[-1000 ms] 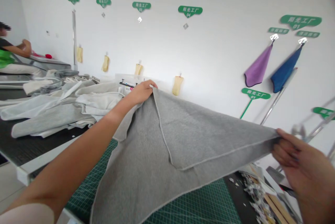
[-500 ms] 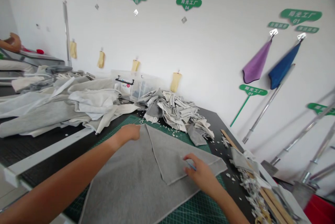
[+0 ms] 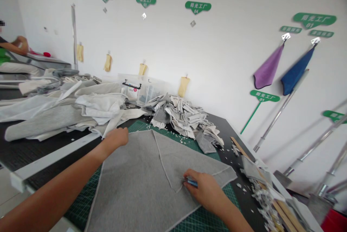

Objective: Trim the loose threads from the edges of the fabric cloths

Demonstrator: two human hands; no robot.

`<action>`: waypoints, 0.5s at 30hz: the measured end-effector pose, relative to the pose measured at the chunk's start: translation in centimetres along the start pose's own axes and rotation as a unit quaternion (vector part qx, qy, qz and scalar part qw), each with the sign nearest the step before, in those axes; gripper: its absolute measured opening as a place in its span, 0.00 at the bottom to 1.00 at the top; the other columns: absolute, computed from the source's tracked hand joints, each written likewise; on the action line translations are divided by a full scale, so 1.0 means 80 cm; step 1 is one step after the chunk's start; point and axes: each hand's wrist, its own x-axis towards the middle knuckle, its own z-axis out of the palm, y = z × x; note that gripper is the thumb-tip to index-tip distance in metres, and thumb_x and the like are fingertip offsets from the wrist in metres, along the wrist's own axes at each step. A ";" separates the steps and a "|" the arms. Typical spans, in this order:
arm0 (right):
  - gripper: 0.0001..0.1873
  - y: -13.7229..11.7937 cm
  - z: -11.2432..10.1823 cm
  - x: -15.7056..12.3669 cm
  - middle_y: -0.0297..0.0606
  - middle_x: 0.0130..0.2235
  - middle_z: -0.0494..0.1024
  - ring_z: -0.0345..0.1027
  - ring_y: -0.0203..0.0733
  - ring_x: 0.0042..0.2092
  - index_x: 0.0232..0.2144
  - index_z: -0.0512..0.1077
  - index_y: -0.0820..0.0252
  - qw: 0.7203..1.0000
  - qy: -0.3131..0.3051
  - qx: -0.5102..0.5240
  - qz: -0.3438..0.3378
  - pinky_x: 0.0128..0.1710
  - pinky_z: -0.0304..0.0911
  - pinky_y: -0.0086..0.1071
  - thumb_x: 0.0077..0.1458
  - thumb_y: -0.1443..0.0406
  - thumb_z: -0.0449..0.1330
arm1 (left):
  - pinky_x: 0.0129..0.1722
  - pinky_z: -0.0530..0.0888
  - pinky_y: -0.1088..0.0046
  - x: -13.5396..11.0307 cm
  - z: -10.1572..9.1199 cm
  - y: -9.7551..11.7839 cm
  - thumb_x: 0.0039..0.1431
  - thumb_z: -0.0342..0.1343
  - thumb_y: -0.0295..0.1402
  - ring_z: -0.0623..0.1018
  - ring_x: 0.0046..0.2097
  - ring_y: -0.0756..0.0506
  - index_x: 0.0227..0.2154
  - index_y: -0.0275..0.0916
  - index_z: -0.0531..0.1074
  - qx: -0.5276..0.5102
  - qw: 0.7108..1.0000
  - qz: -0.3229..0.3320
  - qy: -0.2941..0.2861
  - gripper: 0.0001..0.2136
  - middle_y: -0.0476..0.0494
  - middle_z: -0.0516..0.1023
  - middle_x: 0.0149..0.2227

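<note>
Pressing far edge of grey cloth with curled left hand; pinching small blue tool in right hand, atop the folded flap's tip.

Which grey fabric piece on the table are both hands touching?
The flat grey cloth on the green cutting mat, left hand at its corner, right hand on its folded flap; the others lie crumpled in heaps behind.
</note>
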 end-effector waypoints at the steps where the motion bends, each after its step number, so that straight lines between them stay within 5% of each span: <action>1: 0.14 0.000 0.002 0.001 0.37 0.40 0.82 0.75 0.48 0.44 0.47 0.75 0.50 1.000 0.003 -0.010 0.001 0.41 0.59 0.32 0.61 0.60 0.55 | 0.46 0.74 0.52 0.002 -0.003 -0.003 0.55 0.50 0.27 0.79 0.49 0.29 0.45 0.32 0.76 0.011 1.000 -0.016 -0.007 0.17 0.21 0.78 0.45; 5: 0.14 0.006 0.003 0.003 0.37 0.37 0.81 0.75 0.47 0.41 0.45 0.74 0.53 0.999 0.031 -0.008 0.007 0.39 0.59 0.31 0.59 0.64 0.53 | 0.45 0.73 0.48 0.002 -0.013 -0.011 0.52 0.51 0.27 0.74 0.54 0.26 0.43 0.36 0.78 0.017 0.998 -0.063 -0.025 0.17 0.25 0.77 0.50; 8: 0.13 0.016 -0.014 -0.001 0.37 0.35 0.80 0.74 0.47 0.39 0.43 0.73 0.54 0.995 0.083 0.054 0.024 0.39 0.61 0.32 0.62 0.59 0.51 | 0.47 0.71 0.46 0.002 -0.014 -0.016 0.55 0.49 0.26 0.72 0.56 0.26 0.40 0.35 0.78 0.021 0.999 -0.035 0.008 0.14 0.25 0.77 0.50; 12: 0.18 0.032 -0.060 -0.015 0.38 0.38 0.80 0.74 0.48 0.40 0.42 0.73 0.53 0.976 0.167 0.127 0.050 0.40 0.65 0.33 0.63 0.51 0.50 | 0.44 0.71 0.52 0.005 -0.027 -0.014 0.62 0.43 0.30 0.78 0.46 0.30 0.46 0.32 0.72 -0.025 0.997 0.002 0.071 0.15 0.26 0.79 0.43; 15: 0.20 0.045 -0.103 -0.032 0.37 0.40 0.80 0.73 0.48 0.42 0.43 0.74 0.52 0.958 0.251 0.114 0.082 0.39 0.65 0.32 0.61 0.48 0.52 | 0.42 0.71 0.59 0.000 -0.063 -0.001 0.67 0.38 0.35 0.79 0.42 0.34 0.49 0.32 0.67 -0.078 0.988 0.030 0.131 0.18 0.30 0.79 0.39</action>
